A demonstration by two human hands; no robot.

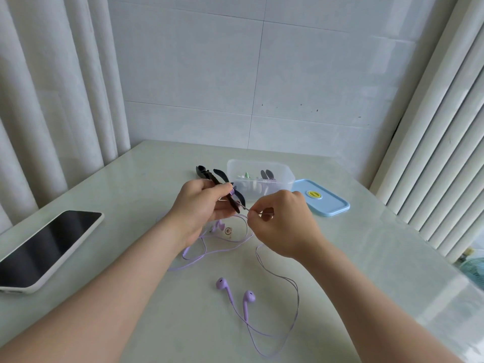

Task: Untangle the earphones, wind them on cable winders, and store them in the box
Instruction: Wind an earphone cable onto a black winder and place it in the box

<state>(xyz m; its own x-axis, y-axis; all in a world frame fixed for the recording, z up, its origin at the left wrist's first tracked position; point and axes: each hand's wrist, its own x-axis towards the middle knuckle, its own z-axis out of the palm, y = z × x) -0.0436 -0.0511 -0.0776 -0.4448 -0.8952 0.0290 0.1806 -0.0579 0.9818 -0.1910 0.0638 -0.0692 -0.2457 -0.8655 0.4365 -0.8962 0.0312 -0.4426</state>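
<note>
Earbuds (222, 284) lay slack on limp, light purple cable (297, 297); left hand (199, 205) gripped black winder (221, 175), seemingly few turns on; right hand (282, 221) pinched cable just beside it, a sensible hold.

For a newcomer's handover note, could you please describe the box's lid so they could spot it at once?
On the pale table, find the clear plastic box at the far side. Just right of it lies the light blue lid, flat, marked by a round yellow sticker.
</note>
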